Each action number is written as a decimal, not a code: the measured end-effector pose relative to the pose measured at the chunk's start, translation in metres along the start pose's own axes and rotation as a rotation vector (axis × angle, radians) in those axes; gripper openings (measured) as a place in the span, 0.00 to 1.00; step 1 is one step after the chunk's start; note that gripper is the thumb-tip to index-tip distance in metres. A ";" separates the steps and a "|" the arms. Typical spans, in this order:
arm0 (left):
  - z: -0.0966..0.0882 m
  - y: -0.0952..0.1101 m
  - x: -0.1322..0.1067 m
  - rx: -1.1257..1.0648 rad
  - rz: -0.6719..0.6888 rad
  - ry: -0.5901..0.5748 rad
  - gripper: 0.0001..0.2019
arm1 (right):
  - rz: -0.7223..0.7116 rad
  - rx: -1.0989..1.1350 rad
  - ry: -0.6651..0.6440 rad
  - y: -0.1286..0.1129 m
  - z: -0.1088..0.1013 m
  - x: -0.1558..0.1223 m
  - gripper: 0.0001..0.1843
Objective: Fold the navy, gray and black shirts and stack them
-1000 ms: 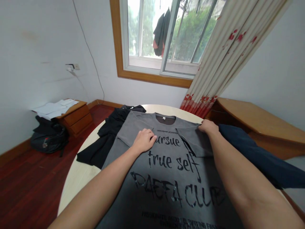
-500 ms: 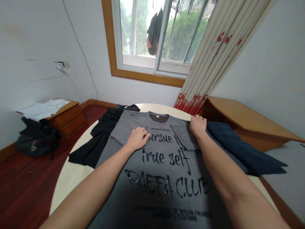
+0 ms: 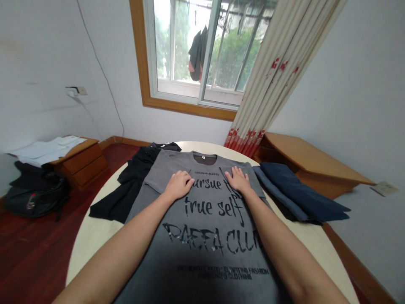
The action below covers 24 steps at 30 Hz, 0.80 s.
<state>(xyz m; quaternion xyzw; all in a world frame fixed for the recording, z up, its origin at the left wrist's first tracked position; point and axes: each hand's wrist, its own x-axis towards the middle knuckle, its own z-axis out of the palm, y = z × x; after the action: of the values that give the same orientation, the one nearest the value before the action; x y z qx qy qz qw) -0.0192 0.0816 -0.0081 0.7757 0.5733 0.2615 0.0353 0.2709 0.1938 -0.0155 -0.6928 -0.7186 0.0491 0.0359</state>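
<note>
A dark grey T-shirt [image 3: 209,215] with black lettering is spread front side up, its collar at the far side and its body running toward me. My left hand [image 3: 180,185] lies on the chest of the shirt, left of the lettering, fingers slightly bent and resting on the cloth. On the right side of the chest rests my right hand [image 3: 238,179], palm down with its fingers spread near the right sleeve. Neither hand lifts any cloth. My forearms cover parts of the shirt's sides.
The shirt lies on a round pale table [image 3: 82,245]. Crumpled black clothes [image 3: 117,196] lie at its left, folded dark blue clothes [image 3: 297,190] at its right. Beyond stand a wooden desk [image 3: 313,156], a curtain [image 3: 268,84] and a small cabinet [image 3: 80,164]. A black bag [image 3: 36,190] is on the floor.
My right hand has let go of the right sleeve's outer edge and moved left onto the chest, its fingers now spread. My left hand stays in place. The view has shifted slightly right.
</note>
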 end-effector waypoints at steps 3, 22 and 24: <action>0.001 -0.002 0.000 0.004 0.013 0.001 0.17 | -0.009 0.015 -0.016 0.000 -0.002 -0.002 0.41; -0.051 0.007 -0.071 0.295 -0.134 -0.065 0.18 | -0.137 0.034 -0.009 -0.031 -0.014 -0.164 0.37; -0.070 -0.003 -0.089 0.368 -0.249 -0.040 0.20 | -0.195 0.059 -0.029 -0.039 -0.018 -0.176 0.37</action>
<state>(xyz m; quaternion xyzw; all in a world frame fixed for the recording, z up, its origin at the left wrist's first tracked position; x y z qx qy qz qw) -0.0713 -0.0151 0.0184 0.6975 0.7018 0.1304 -0.0635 0.2409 0.0167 0.0095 -0.6174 -0.7813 0.0766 0.0504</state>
